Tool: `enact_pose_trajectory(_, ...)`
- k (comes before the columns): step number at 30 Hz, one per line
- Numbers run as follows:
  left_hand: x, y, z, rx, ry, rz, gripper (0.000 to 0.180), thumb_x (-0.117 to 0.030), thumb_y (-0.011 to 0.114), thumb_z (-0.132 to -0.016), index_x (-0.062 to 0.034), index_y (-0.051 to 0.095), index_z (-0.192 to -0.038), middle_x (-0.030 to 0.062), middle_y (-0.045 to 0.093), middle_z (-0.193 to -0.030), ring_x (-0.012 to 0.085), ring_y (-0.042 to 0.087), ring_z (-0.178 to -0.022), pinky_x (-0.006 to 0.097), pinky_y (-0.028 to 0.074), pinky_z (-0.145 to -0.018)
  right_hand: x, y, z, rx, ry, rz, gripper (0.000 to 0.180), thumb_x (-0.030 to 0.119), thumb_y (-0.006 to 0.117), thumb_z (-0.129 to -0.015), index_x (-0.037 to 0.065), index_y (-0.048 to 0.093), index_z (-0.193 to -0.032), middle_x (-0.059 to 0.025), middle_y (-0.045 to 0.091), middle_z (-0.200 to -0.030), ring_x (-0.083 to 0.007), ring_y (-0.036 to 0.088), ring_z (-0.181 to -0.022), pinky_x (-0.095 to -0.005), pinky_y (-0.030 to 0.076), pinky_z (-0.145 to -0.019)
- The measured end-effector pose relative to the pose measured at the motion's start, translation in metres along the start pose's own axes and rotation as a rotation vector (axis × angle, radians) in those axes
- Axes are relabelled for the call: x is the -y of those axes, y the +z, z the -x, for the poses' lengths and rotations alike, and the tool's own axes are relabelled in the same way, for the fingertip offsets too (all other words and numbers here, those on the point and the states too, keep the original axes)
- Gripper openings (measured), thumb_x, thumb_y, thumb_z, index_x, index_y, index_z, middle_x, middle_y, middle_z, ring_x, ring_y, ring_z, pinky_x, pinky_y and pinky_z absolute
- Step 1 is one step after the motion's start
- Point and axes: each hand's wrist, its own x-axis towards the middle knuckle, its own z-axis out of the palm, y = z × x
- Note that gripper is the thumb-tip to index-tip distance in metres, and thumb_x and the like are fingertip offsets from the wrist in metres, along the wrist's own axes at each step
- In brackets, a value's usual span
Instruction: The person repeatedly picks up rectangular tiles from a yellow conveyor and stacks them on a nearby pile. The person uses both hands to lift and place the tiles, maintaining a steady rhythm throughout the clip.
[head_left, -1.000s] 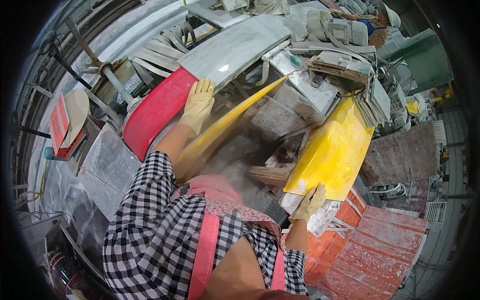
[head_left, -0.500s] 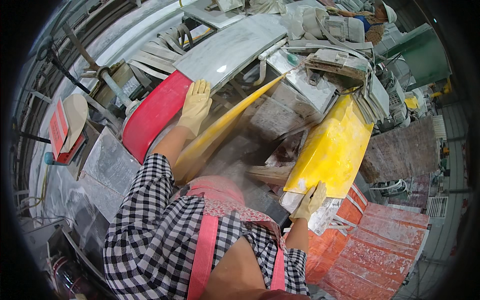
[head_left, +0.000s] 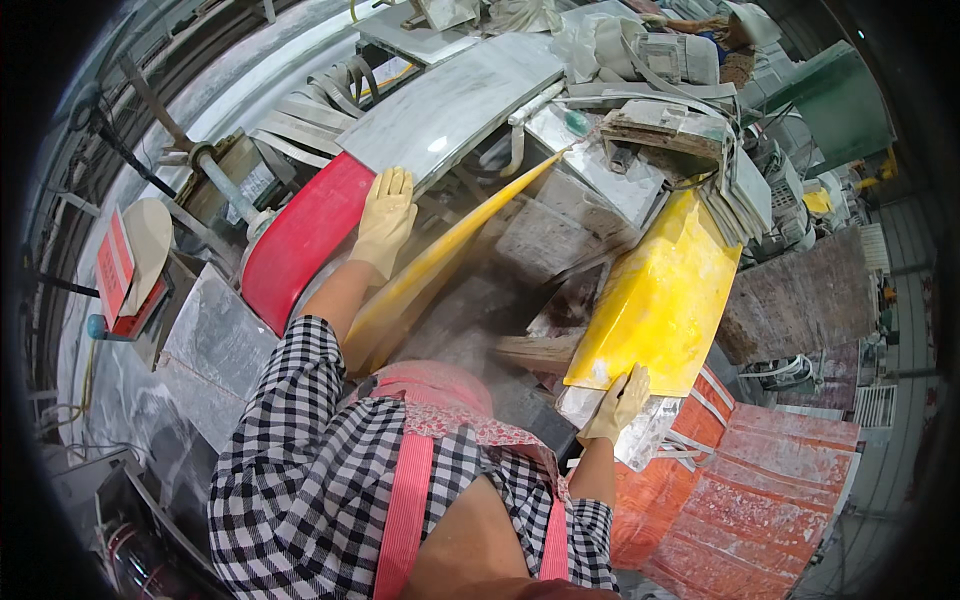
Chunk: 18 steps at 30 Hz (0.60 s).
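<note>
My left hand point(head_left: 385, 222), in a cream rubber glove, rests with fingers stretched out by the right end of a smooth red panel point(head_left: 300, 238). A pale grey, glossy slab point(head_left: 450, 105) meets that end of the panel. Gloved likewise, my right hand point(head_left: 618, 408) lies with fingers extended at the lower edge of a wet-looking yellow sheet point(head_left: 655, 300), which drapes over a block-like support. Nothing is visibly gripped in either hand. Between my arms, a long yellow flap point(head_left: 460, 240) slants up to the right.
A dusty grey box point(head_left: 215, 335) stands left of my left arm. Straps and grimy boards point(head_left: 665, 130) are piled beyond the yellow sheet. Orange-red sheeting point(head_left: 750, 490) spreads at lower right. A wooden beam point(head_left: 535, 352) sits near my body. Another person point(head_left: 740, 60) shows partly at upper right.
The view has shifted slightly. Both hands keep nearly the same places, the left by the red panel and the right at the yellow sheet's lower edge.
</note>
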Motion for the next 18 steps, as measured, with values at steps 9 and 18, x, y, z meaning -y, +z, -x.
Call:
enact_pose_trajectory(9, 0.001, 0.0, 0.0, -0.002, -0.006, 0.026, 0.061, -0.024, 0.063, -0.09, 0.0036, 0.05, -0.143, 0.021, 0.049, -0.149, 0.0353, 0.042, -0.142, 0.045, 0.028, -0.122, 0.002, 0.0, -0.001, -0.007, 0.006, -0.021, 0.048, 0.032, 0.044, -0.107, 0.003, 0.055, -0.144, -0.0191, 0.047, -0.154, -0.0369, 0.037, -0.145, -0.0462, 0.021, -0.124)
enact_pose_trajectory(18, 0.0, -0.002, -0.001, -0.01, -0.004, 0.005, 0.064, -0.025, 0.065, -0.088, 0.0048, 0.049, -0.143, 0.0205, 0.05, -0.147, 0.0348, 0.042, -0.141, 0.044, 0.028, -0.122, -0.007, 0.004, -0.003, -0.02, -0.059, 0.044, 0.048, 0.032, 0.044, -0.107, 0.002, 0.055, -0.143, -0.0215, 0.048, -0.152, -0.0395, 0.038, -0.144, -0.0476, 0.022, -0.123)
